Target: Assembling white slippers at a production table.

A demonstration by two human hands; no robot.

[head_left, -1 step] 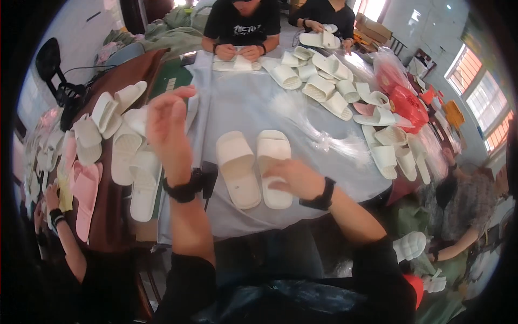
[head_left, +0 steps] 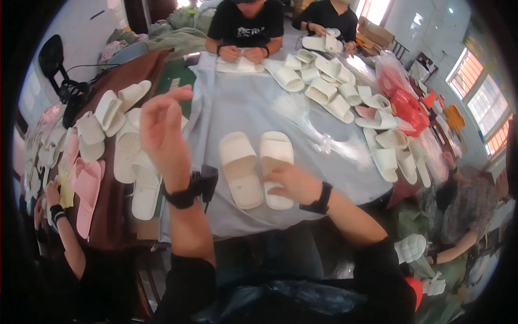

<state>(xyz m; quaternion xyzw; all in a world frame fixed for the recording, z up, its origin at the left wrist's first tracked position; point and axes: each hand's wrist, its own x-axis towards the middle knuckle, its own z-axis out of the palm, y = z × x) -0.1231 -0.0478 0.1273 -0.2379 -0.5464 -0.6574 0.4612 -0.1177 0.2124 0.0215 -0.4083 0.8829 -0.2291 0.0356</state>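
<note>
Two off-white slide slippers lie side by side in front of me, toes pointing away. My right hand (head_left: 295,182) lies over the footbed of the right slipper (head_left: 279,201), fingers apart and not wrapped round it. Whether its fingertips press on the footbed I cannot tell. The left slipper (head_left: 243,191) is untouched. My left hand (head_left: 164,127) is raised at the left, palm turned inward, fingers loosely bent with nothing in them. Behind it, several white slippers (head_left: 128,154) are partly hidden. Each of my wrists wears a black band.
A grey cloth (head_left: 216,100) covers the table. White slippers (head_left: 324,92) heap at the back right, near clear plastic strips (head_left: 324,141) and a red bag (head_left: 408,110). Pink slippers (head_left: 88,186) lie left. Co-workers (head_left: 245,27) sit across and at both sides.
The view has shifted slightly, so the table's things sit a little further right. My left hand has tipped a little to the left; my right hand stays over the right slipper.
</note>
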